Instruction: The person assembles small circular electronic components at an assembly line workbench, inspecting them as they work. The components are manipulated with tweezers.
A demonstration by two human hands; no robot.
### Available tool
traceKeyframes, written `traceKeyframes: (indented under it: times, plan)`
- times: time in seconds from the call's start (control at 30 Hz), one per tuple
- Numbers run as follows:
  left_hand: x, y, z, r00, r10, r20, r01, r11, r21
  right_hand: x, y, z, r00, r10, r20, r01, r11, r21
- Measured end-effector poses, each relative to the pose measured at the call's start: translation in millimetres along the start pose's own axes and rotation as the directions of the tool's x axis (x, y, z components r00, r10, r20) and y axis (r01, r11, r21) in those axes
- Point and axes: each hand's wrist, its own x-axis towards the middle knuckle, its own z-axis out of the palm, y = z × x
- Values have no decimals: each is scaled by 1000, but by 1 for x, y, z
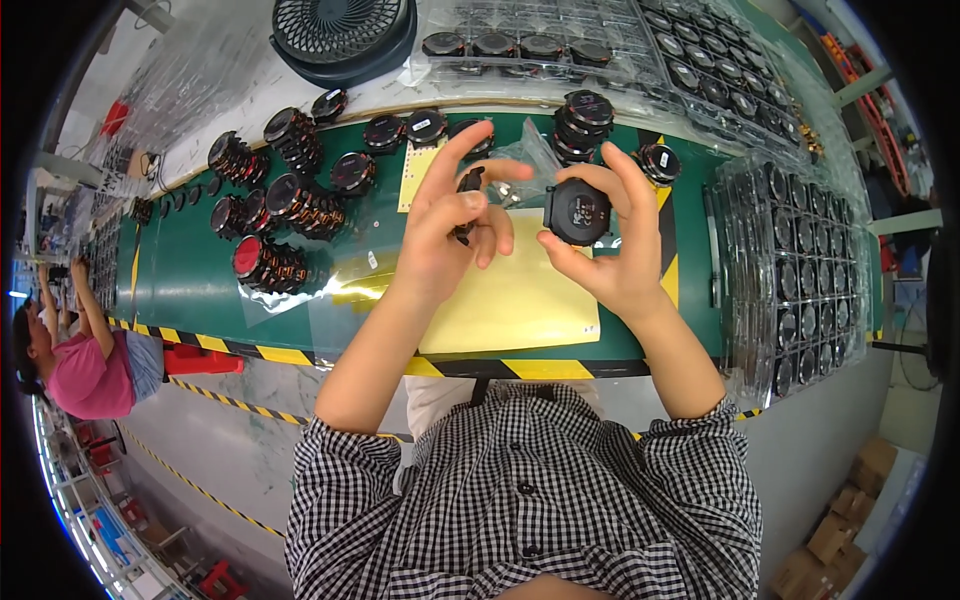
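Observation:
Above the yellow sheet [520, 310], my right hand [628, 245] pinches a black, rounded watch case [577, 213] by its rim between thumb and fingers. Its flat dark face with faint marks is turned toward me. Just to the left, my left hand [440, 225] is closed around a thin black watch part [468, 184], seen nearly edge-on and partly covered by the fingers. The two pieces are apart. Beyond the hands, a clear plastic bag [537, 148] and some tiny pale bits lie on the green mat.
Stacks of watch cases [300, 205] stand at left, one topped by a red disc [246, 257]. Another stack [583, 118] rises behind my right hand. Clear trays of watch cases [790, 270] are piled at right. A fan [345, 35] sits far back. Someone in pink [98, 375] works at far left.

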Motion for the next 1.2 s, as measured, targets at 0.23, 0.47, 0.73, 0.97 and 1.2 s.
traceKeyframes:
  times: [0.23, 0.47, 0.73, 0.97, 1.2]
  plan:
    - [3, -14, -1, 908, 413, -71, -232, 635, 737, 0, 8, -1, 796, 370, 479, -518, 8, 855]
    - [2, -15, 2, 855, 519, 13, -222, 343, 913, -1, 8, 7, 726, 383, 571, -494, -287, 821]
    - [1, -15, 3, 824, 562, 70, -266, 274, 924, -3, 8, 7, 730, 364, 579, -511, -271, 815]
    - [1, -16, 3, 806, 584, 97, -292, 250, 923, -3, 9, 6, 727, 368, 580, -504, -288, 814]
    - [2, -16, 1, 853, 521, -30, -237, 438, 867, -2, 10, 8, 737, 354, 575, -495, -296, 817]
